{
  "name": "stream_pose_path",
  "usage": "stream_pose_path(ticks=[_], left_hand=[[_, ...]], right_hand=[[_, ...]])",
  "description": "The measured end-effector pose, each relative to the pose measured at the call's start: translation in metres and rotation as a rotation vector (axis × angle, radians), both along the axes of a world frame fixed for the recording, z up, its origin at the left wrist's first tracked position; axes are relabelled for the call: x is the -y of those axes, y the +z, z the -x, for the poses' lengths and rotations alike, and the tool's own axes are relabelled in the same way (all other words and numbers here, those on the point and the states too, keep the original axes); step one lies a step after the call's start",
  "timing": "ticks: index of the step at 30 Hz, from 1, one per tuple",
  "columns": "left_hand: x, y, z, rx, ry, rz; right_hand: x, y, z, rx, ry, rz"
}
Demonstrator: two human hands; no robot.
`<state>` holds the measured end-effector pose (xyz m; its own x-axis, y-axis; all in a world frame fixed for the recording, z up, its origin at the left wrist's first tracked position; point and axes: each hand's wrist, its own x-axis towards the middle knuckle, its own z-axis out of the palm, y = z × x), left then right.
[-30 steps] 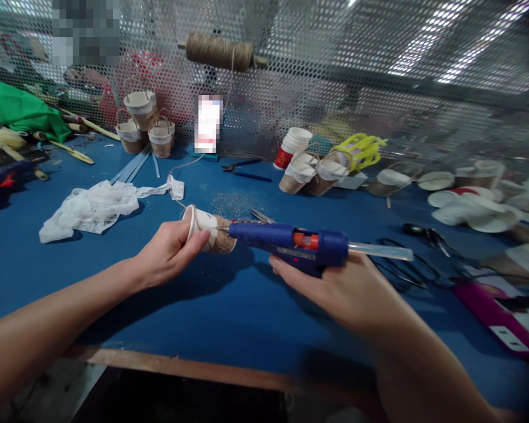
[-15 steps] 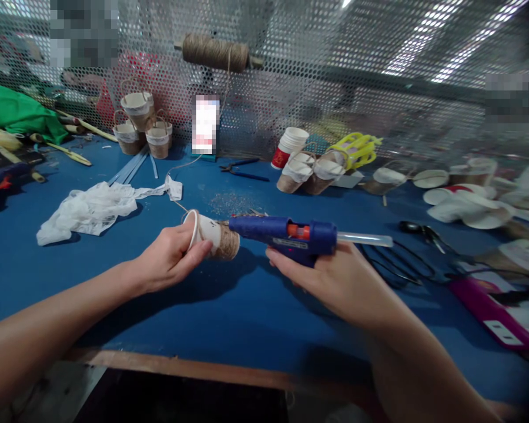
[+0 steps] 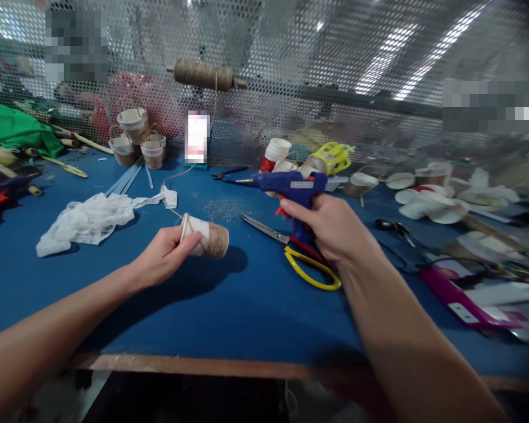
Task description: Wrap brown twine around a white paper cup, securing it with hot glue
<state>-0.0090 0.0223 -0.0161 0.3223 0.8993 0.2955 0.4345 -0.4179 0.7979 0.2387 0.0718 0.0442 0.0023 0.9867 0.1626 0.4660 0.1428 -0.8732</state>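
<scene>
My left hand [image 3: 170, 252] grips a paper cup [image 3: 206, 236] near its rim, tilted on its side above the blue table. Brown twine is wound around the cup's base end, while the part toward the rim is still white. A strand of twine runs from the rim toward the phone. In my right hand [image 3: 335, 226] is a blue glue gun [image 3: 297, 185], its nozzle pointing left and apart from the cup. Below the gun, scissors with yellow and red handles [image 3: 311, 273] lie on the table, partly covered by my right hand.
A twine spool [image 3: 203, 74] hangs on the mesh behind. Twine-wrapped little buckets [image 3: 133, 124] are stacked at back left, near crumpled white lace [image 3: 86, 220]. A lit phone [image 3: 197, 138] stands upright. At right lie a purple power strip [image 3: 458, 299] and white paper pieces [image 3: 432, 202].
The glue gun has moved up and away from the cup, with its nozzle now clear of the twine. The scissors have come into view beneath it. The cup has shifted slightly left.
</scene>
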Motion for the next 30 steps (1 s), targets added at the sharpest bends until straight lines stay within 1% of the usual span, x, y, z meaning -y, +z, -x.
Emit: stream_pose_path(ticks=[1, 2, 5, 8, 11, 13, 15, 17, 18, 20, 22, 23, 24, 25, 26, 27, 28, 30], left_hand=[[-0.001, -0.001, 0.0, 0.025, 0.009, 0.025], [-0.001, -0.002, 0.0, 0.042, 0.016, 0.048], [0.0, -0.002, -0.001, 0.061, 0.012, 0.078], [0.002, -0.001, -0.003, 0.049, -0.011, 0.056], [0.003, 0.001, -0.004, -0.013, -0.042, -0.009], [0.003, 0.002, -0.004, -0.072, -0.065, -0.074], [0.005, 0.002, -0.005, -0.125, -0.092, -0.138], [0.007, 0.004, -0.005, -0.163, -0.129, -0.182], [0.009, 0.005, -0.006, -0.177, -0.154, -0.19], [0.011, 0.007, -0.007, -0.181, -0.202, -0.215], [0.014, 0.009, -0.009, -0.178, -0.253, -0.239], [0.015, 0.01, -0.01, -0.182, -0.277, -0.249], [0.015, 0.011, -0.01, -0.19, -0.302, -0.255], [0.015, 0.012, -0.011, -0.2, -0.325, -0.258], [0.016, 0.013, -0.011, -0.208, -0.346, -0.252], [0.016, 0.013, -0.011, -0.207, -0.368, -0.238], [0.016, 0.014, -0.011, -0.201, -0.378, -0.21], [0.015, 0.015, -0.01, -0.159, -0.368, -0.106]], right_hand=[[-0.01, -0.002, -0.004, 0.096, -0.075, -0.025], [-0.02, -0.004, -0.008, 0.213, -0.124, 0.028], [-0.047, -0.018, -0.018, 0.304, -0.158, 0.136], [-0.065, -0.034, -0.025, 0.423, -0.181, 0.251], [-0.073, -0.044, -0.026, 0.518, -0.189, 0.305], [-0.071, -0.043, -0.021, 0.55, -0.186, 0.298], [-0.063, -0.037, -0.011, 0.548, -0.153, 0.265], [-0.051, -0.029, 0.006, 0.511, -0.051, 0.224], [-0.043, -0.025, 0.017, 0.484, 0.033, 0.219], [-0.028, -0.019, 0.041, 0.404, 0.258, 0.244], [-0.016, -0.017, 0.066, 0.314, 0.476, 0.317], [-0.011, -0.018, 0.076, 0.239, 0.595, 0.378], [-0.008, -0.019, 0.084, 0.105, 0.727, 0.484], [-0.006, -0.02, 0.09, -0.005, 0.814, 0.559], [-0.005, -0.02, 0.093, -0.107, 0.879, 0.611], [-0.005, -0.021, 0.094, -0.191, 0.913, 0.63], [-0.005, -0.02, 0.094, -0.255, 0.916, 0.611], [-0.004, -0.017, 0.089, -0.369, 0.877, 0.526]])
